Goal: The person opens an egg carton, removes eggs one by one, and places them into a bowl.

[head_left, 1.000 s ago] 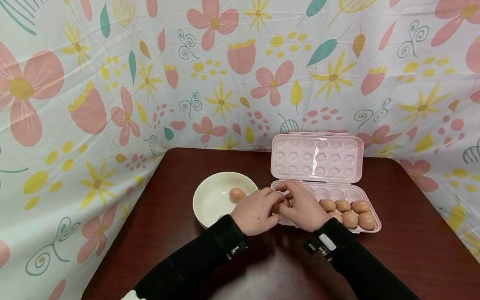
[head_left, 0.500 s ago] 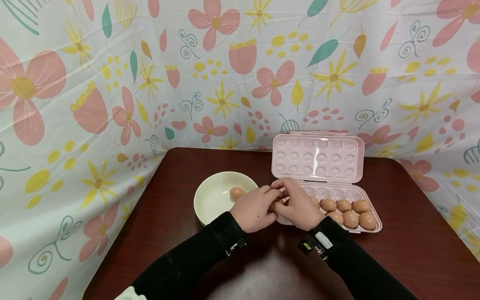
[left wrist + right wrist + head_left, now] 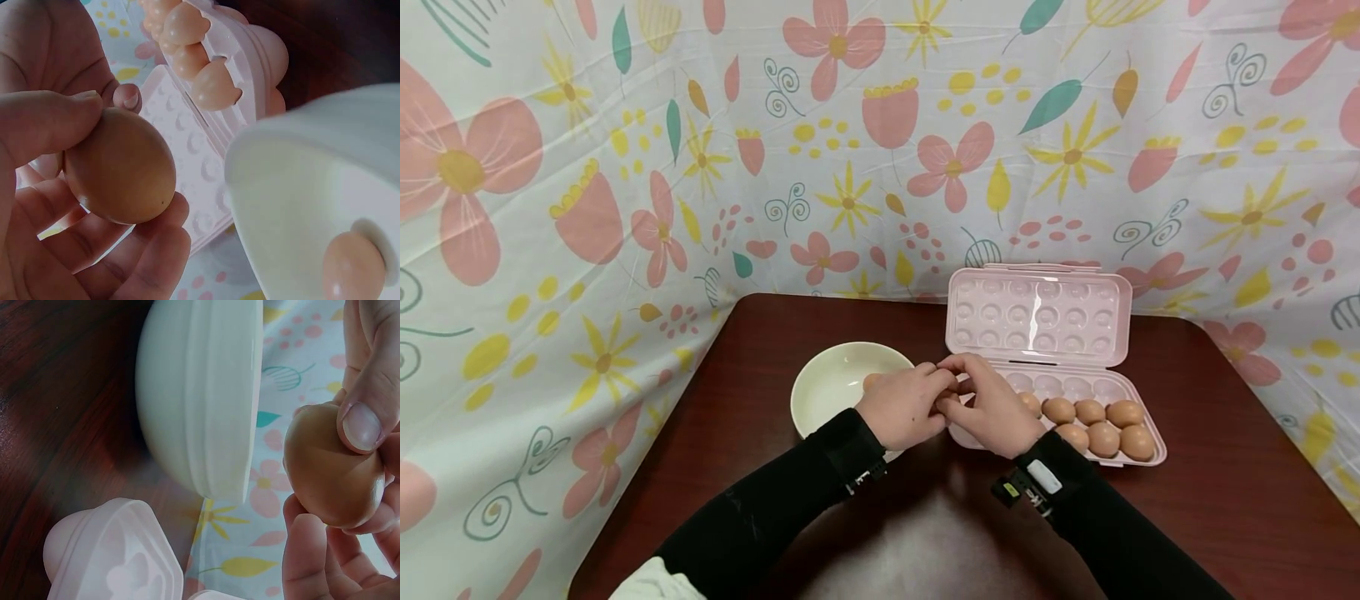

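Note:
Both hands come together between the cream bowl [image 3: 820, 387] and the pink egg carton [image 3: 1157, 454]. My left hand [image 3: 901, 410] and right hand [image 3: 992, 410] hold one brown egg between thumbs and fingertips. From the head, fingers hide this egg; in the left wrist view the egg [image 3: 122, 165] shows whole, and the right wrist view has the same egg [image 3: 331, 469] under a thumb. Another egg [image 3: 353, 269] lies in the bowl, mostly covered by my left hand from above.
Several brown eggs [image 3: 1103, 439] sit in the carton's front rows, right of my right hand. Its dimpled lid [image 3: 1037, 312] stands open at the back. A flowered cloth [image 3: 850, 192] hangs behind the dark red table [image 3: 955, 542].
Both hands, with the egg, shift a little left toward the bowl. An egg in the carton beside my right hand is uncovered, while the one in the bowl becomes more hidden.

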Tool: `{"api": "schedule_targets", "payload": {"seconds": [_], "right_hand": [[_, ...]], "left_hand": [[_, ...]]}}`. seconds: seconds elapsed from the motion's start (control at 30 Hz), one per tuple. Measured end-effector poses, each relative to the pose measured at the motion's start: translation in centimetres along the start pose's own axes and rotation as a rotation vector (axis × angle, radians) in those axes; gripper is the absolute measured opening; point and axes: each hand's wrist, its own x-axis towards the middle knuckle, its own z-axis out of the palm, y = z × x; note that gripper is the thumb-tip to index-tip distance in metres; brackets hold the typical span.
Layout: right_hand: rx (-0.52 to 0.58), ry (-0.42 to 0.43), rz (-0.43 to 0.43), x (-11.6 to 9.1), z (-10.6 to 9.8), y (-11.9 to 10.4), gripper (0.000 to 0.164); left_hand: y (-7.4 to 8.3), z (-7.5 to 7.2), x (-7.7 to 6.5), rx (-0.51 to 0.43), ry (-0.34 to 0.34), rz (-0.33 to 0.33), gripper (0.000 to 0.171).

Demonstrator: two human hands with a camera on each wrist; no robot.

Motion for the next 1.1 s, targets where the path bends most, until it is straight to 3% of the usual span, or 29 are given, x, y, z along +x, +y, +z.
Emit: {"api": "schedule_targets", "payload": {"seconds": [0.3, 0.57, 0.73, 0.97, 1.1], "right_hand": [[0.041, 0.000, 0.036, 0.1, -0.4, 0.7, 0.043], [-0.035, -0.003, 0.123, -0.4, -1.2, 1.8, 0.045], [-0.049, 0.010, 0.122, -0.6, -1.2, 2.1, 0.045], [-0.034, 0.012, 0.120, -0.8, -0.9, 2.4, 0.046], [-0.034, 0.015, 0.109, -0.9, -0.9, 2.4, 0.045]], "left_hand": [[-1.9, -0.7, 0.7, 0.005, -0.011, -0.006, 0.032], [-5.9, -1.7, 2.1, -0.033, -0.104, -0.134, 0.027], [-8.0, -1.8, 2.6, -0.028, -0.189, -0.223, 0.026], [-9.2, -1.1, 3.0, 0.016, -0.242, -0.267, 0.023], [-9.4, -0.7, 3.3, 0.090, -0.268, -0.310, 0.021]]}}
